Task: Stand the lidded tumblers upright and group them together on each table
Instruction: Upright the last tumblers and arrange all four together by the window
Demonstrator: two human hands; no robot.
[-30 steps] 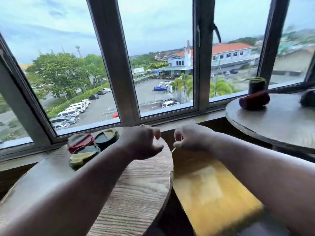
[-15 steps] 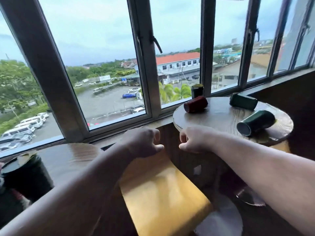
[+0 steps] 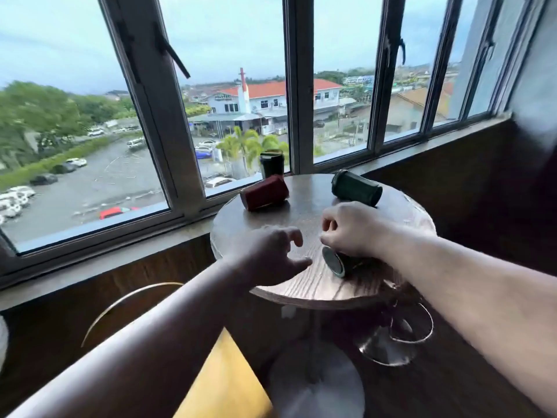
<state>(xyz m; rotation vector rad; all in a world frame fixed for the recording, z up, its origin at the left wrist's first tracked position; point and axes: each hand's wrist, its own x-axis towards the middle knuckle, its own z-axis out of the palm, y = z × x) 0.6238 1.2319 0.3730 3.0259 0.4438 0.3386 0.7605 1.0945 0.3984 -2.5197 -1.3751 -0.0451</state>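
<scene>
Wood grain runs across the round table (image 3: 304,212) under our two hands. Our right hand (image 3: 352,229) arches knuckles-up over the near green tumbler (image 3: 339,262), fingers curled down; it covers the top of the body, yet whether the grip has closed we cannot tell, since the hand hides the contact. Our left hand (image 3: 271,254) hovers just beside that tumbler's lid end, palm down, fingers loosely spread and apart, holding nothing, thumb pointing at the lid.

No writing or label can be read on any tumbler; the picture is soft with blur.

The near green tumbler lies on its side by the table's front edge, its round grey-green lid facing left. A red tumbler (image 3: 265,193) lies on its side toward the back-left edge, tapered, with a matte look. Another green tumbler (image 3: 357,191) lies on its side toward the back-right edge, lid end pointing left and back. A dark tumbler (image 3: 272,164) stands upright at the back edge against the window (image 3: 298,86), with a paler lid. The table's edge is thick and its base looks like polished metal.
</scene>
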